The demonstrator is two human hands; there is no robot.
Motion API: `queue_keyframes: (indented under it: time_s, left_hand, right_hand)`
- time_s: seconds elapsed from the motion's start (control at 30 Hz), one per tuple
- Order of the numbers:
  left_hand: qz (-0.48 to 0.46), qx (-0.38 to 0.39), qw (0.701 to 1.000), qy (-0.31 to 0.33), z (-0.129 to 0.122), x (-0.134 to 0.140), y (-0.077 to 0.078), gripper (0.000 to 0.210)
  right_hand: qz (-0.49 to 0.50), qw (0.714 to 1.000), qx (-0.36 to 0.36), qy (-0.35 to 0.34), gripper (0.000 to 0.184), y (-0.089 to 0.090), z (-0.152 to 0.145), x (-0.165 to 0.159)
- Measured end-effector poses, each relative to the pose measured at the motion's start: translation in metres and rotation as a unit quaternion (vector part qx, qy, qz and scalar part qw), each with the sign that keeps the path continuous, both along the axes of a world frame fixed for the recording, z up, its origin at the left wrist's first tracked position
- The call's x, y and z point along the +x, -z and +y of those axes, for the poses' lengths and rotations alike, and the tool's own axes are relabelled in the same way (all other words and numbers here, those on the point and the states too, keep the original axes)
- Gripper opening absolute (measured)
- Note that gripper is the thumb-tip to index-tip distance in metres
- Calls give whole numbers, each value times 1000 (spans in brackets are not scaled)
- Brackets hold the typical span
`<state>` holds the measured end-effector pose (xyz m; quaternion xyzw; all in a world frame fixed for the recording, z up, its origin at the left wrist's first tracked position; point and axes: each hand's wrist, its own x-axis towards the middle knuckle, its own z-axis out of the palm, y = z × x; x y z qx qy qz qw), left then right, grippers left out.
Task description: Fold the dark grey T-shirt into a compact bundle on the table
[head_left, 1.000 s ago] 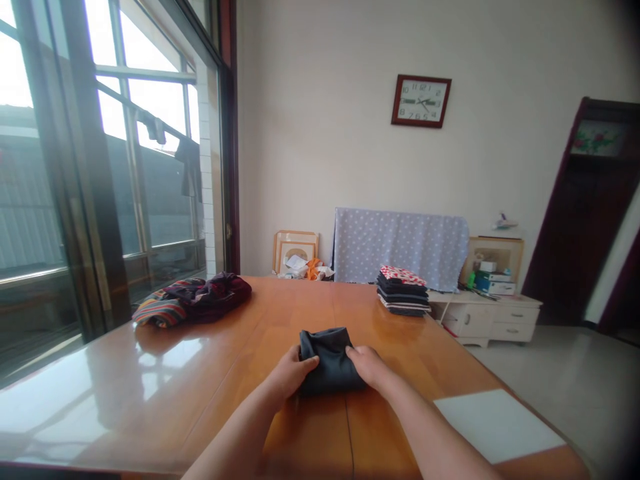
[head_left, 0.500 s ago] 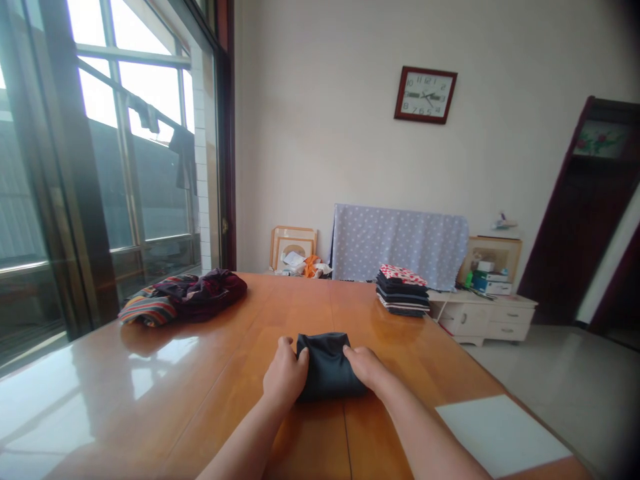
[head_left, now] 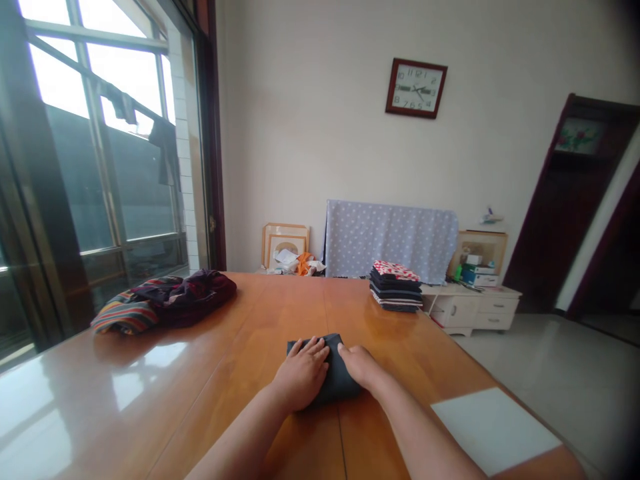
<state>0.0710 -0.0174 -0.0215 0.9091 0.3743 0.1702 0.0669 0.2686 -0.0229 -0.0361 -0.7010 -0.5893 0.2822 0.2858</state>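
A dark folded garment (head_left: 337, 383) lies on the wooden table (head_left: 270, 313) in front of me. My left hand (head_left: 305, 373) rests flat on its left part, fingers stretched out over the cloth. At its right edge, my right hand (head_left: 356, 363) grips the garment, thumb on top and the other fingers mostly hidden at the side. Farther back on the right stands a stack of folded clothes (head_left: 396, 293), dark below with a red-and-white patterned piece on top. A loose heap of clothes (head_left: 175, 300), dark purple and striped, lies at the left.
A pale sheet (head_left: 495, 427) lies by the table's right edge. Beyond the table are a bluish dotted cloth (head_left: 390, 240), picture frames (head_left: 285, 243) and a white cabinet (head_left: 483, 313). A window (head_left: 110, 147) stands at the left, and a clock (head_left: 417, 88) hangs on the wall.
My left hand has gone from pinching the garment's left edge to lying flat on top of it. The garment looks flatter. My right hand stays at the right edge. The view has shifted slightly.
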Motion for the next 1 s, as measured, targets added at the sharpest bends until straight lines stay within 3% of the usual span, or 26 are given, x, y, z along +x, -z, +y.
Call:
queue_keyframes:
  time_s: [0.23,0.43,0.5,0.57,0.63,0.7,0.83,0.93,1.0]
  left_hand:
    - [17,-74,997,-28,5,0,-1,67]
    - [12,-82,996,-34,8,3,2,67]
    - [12,-80,996,-37,8,3,2,67]
    - [17,-80,996,-36,7,4,0,67]
    - [25,-82,996,-34,7,3,-3,67]
    - [28,-80,996,-28,6,3,-4,65]
    - [37,-76,996,-24,8,3,-2,61]
    - [45,-77,995,-34,11,3,2,62]
    - [38,-77,996,-35,13,3,3,62]
  right_hand:
    - [35,999,24,22,59,5,0,1]
    - [48,997,21,54,49,2,-3,11]
    - [22,995,62,78,43,-7,-6,11]
    - [-30,984,149,89,41,-19,-10,4]
    - [-80,966,239,49,44,-31,-15,-10]
    - [-93,960,263,-32,51,-39,-17,-26]
    - [-111,968,180,-134,74,-37,-11,-46]
    - [-97,980,83,-150,91,-25,-4,-42]
    - [-85,983,56,-155,95,-18,-2,-37]
